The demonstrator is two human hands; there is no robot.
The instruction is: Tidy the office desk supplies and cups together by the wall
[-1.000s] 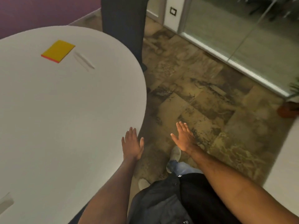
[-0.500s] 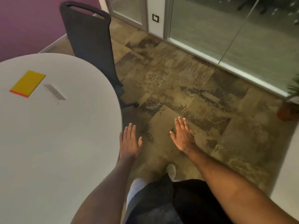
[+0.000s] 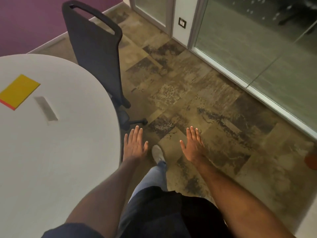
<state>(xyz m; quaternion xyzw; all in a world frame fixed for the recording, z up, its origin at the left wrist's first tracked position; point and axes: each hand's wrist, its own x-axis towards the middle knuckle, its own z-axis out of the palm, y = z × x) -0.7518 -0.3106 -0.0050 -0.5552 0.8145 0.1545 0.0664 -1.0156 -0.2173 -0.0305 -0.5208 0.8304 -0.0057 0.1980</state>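
Observation:
A yellow pad of sticky notes (image 3: 18, 91) with a red edge lies on the round white table (image 3: 51, 160) at the far left. Beside it a grey rectangular slot (image 3: 46, 108) is set in the tabletop. My left hand (image 3: 135, 146) hovers flat and open just past the table's right rim, over the floor. To its right my right hand (image 3: 193, 146) is also flat and open, palm down, holding nothing. No cups are in view.
A dark office chair (image 3: 96, 48) on castors stands behind the table by the purple wall (image 3: 25, 19). Glass partitions (image 3: 257, 40) run along the right. Mottled brown floor tiles (image 3: 197, 100) lie ahead. My shoe (image 3: 157, 153) is between my hands. An orange pot (image 3: 311, 159) is at the right edge.
The view has swung right and away from the table; my left hand has gone from over the tabletop's rim to over the floor. The chair has come fully into sight. Both hands stay open.

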